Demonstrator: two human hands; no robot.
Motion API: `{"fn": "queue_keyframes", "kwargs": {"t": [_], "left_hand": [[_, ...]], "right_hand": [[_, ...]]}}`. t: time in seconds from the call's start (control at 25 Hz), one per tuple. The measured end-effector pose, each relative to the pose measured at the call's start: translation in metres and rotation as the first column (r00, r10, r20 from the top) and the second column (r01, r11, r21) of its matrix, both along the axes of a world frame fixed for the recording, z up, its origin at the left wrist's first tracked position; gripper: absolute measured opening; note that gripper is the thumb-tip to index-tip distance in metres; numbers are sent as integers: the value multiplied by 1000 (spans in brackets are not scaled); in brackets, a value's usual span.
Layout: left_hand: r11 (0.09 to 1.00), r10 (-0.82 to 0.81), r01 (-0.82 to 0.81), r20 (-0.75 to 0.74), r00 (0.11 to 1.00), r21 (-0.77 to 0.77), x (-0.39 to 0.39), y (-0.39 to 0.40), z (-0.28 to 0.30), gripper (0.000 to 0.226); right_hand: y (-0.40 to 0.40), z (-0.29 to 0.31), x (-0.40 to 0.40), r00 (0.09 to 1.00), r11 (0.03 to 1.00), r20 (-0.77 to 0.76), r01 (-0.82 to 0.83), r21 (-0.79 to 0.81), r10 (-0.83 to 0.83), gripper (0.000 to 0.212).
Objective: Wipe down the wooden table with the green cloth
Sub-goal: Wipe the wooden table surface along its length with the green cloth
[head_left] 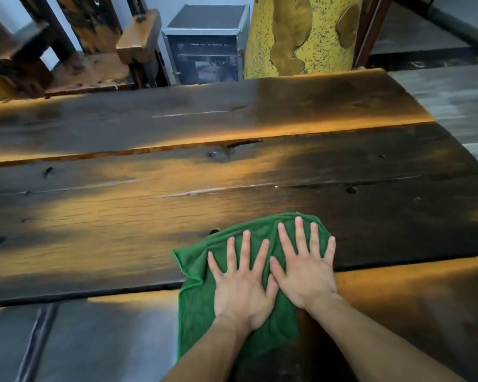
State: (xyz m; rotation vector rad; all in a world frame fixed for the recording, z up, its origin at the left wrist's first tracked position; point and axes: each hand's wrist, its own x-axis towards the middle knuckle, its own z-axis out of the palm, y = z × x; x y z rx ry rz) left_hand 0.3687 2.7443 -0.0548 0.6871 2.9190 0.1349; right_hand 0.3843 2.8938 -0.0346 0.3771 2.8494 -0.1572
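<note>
Both hands lie flat on the green cloth (196,304), palms down and fingers spread wide, gripping nothing. The left hand (242,285) and the right hand (305,274) sit side by side, thumbs touching or nearly so, with the right set a little farther from the person.

The cloth is rumpled and lies at the near edge of the wooden table (149,210), toward its right end. Its far part is spread on the dark planks under the fingers, while the near part drapes over the edge and hangs down below the wrists.

Left of the hands the planks run bare to the left of the view; the far edge is well apart from the cloth. Beyond it stand a metal-framed cabinet (204,42) and a yellow speckled column (301,37).
</note>
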Motion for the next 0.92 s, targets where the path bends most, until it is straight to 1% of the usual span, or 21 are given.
{"fn": "queue_keyframes", "kwargs": {"t": [0.16, 0.24, 0.4, 0.64, 0.8, 0.92], "left_hand": [[999, -33, 34, 21, 999, -31, -51, 19, -3, 65], [999, 1, 1, 41, 999, -36, -72, 28, 2, 66], [997, 55, -51, 60, 997, -66, -135, 57, 11, 69], [996, 72, -70, 20, 997, -62, -242, 96, 7, 64], [996, 83, -82, 23, 996, -43, -298, 117, 6, 63], [997, 67, -67, 4, 998, -27, -343, 129, 6, 62]], "right_hand": [[20, 1, -48, 999, 999, 12, -31, -13, 31, 79], [31, 2, -74, 999, 998, 13, -45, -39, 46, 80], [60, 2, -139, 999, 998, 2, -42, -36, 42, 72], [97, -6, -246, 998, 999, -63, -31, -7, 31, 73], [117, -7, -304, 996, 1000, -92, -17, 2, 17, 73], [126, -8, -343, 992, 999, -117, 35, -20, -37, 71]]}}
